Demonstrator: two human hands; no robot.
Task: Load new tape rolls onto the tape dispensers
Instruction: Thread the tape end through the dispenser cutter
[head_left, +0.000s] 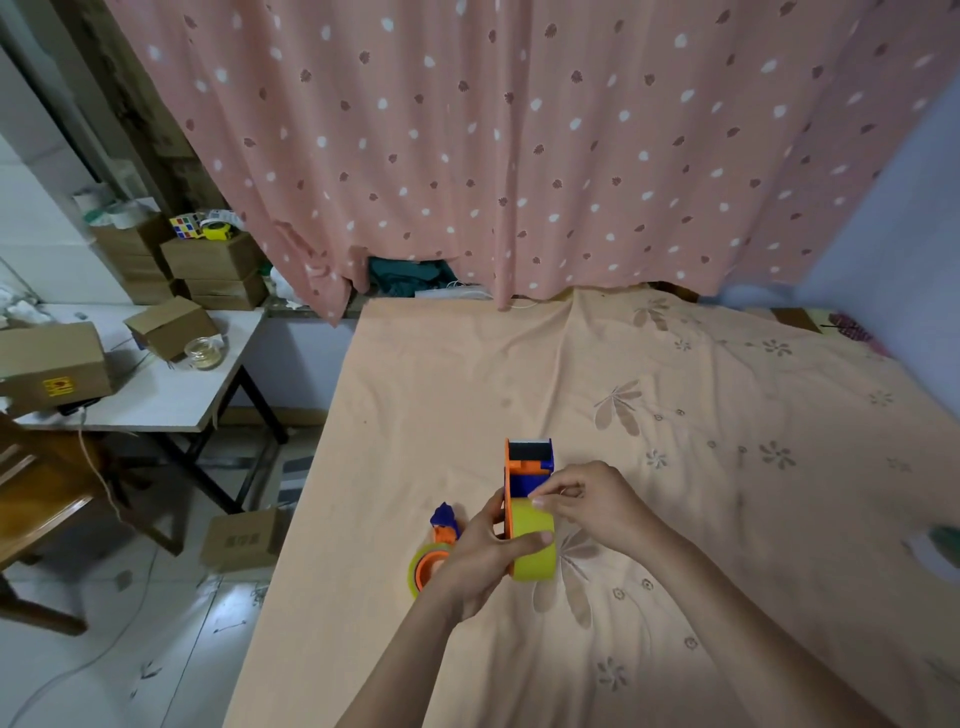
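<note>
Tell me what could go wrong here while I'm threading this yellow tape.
The tape end pinched by your right hand could fold and stick to itself or your fingers. The dispenser is held up only by your left hand around the yellow roll, so a hard pull might twist it.

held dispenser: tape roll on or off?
On. The yellow tape roll sits on the orange dispenser, gripped by the left hand.
</note>
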